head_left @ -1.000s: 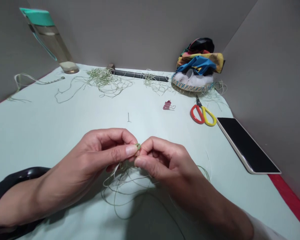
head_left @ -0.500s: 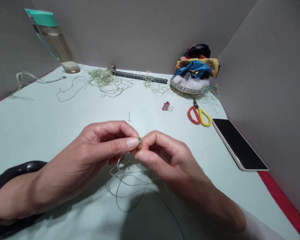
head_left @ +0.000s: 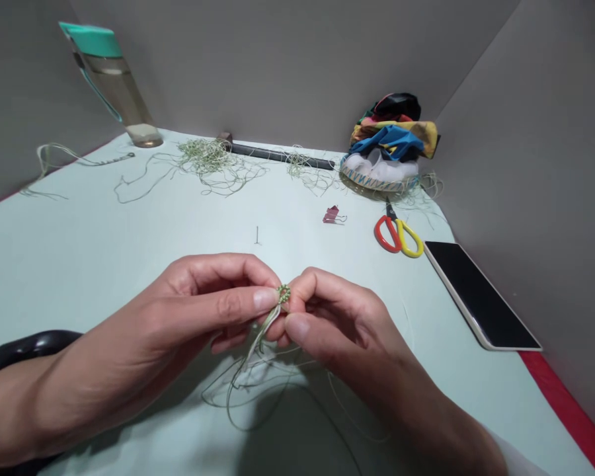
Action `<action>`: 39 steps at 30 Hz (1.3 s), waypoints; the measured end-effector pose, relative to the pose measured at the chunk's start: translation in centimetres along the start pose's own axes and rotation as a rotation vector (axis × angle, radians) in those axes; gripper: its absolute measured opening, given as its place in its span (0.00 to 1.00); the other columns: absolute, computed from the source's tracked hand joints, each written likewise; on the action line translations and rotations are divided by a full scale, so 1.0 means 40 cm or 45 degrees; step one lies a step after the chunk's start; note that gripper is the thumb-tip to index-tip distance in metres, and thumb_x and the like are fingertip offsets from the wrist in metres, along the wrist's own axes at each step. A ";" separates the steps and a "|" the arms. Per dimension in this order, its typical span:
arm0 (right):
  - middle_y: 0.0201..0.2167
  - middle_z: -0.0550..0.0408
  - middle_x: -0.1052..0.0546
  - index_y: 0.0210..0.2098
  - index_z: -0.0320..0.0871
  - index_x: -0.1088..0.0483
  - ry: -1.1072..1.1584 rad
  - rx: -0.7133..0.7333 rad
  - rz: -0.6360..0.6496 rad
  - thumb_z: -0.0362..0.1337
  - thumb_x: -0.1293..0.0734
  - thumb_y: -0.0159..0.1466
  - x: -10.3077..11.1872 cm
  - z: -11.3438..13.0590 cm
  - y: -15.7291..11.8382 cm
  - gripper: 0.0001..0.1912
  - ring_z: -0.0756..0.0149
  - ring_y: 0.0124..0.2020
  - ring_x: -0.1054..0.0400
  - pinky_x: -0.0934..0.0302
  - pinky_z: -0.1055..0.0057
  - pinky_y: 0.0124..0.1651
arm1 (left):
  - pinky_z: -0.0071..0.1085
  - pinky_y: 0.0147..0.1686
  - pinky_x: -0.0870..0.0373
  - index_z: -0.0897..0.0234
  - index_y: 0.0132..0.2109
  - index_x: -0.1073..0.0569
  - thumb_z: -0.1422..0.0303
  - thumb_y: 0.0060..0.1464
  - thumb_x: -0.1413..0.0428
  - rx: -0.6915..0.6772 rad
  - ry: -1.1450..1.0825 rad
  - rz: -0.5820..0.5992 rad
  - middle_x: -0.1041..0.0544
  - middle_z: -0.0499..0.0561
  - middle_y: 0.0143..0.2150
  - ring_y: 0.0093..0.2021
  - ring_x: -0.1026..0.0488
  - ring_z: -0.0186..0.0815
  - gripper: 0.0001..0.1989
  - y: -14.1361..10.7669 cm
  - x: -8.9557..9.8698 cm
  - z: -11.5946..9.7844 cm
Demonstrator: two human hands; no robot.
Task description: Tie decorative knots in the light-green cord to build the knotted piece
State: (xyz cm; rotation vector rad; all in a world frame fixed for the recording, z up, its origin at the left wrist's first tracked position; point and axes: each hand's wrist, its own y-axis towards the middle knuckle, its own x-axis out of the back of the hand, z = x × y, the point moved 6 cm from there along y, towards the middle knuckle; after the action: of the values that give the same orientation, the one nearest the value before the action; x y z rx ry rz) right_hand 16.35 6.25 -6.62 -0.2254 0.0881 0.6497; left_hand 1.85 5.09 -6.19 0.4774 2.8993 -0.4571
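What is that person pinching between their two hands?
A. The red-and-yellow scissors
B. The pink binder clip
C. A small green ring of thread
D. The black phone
C: the small green ring is held between the left hand and the right hand, with pale threads hanging down from it.

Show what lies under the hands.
Green cord hangs from the left hand and right hand and loops on the pale table. The table directly beneath the palms is covered from view.
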 end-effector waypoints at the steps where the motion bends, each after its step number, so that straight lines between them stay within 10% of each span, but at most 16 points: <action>1: 0.33 0.56 0.25 0.31 0.46 0.32 0.005 0.008 0.004 0.53 0.26 0.66 0.000 0.001 0.000 0.19 0.62 0.39 0.32 0.41 0.65 0.44 | 0.16 0.28 0.35 0.59 0.35 0.18 0.61 0.61 0.35 0.008 0.002 -0.001 0.26 0.45 0.29 0.29 0.39 0.28 0.08 0.000 0.001 0.002; 39: 0.29 0.64 0.25 0.34 0.46 0.27 0.174 0.120 -0.077 0.32 0.27 0.67 0.018 0.008 0.002 0.07 0.73 0.33 0.35 0.40 0.75 0.39 | 0.17 0.31 0.31 0.55 0.34 0.17 0.53 0.56 0.31 0.165 0.125 -0.073 0.25 0.45 0.31 0.32 0.33 0.29 0.12 -0.017 0.020 0.024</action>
State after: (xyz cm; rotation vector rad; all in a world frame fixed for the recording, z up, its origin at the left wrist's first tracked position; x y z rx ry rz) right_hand 16.87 6.80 -6.42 -0.1808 0.2413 0.5678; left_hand 1.00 4.40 -7.09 0.4484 2.9969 -0.6516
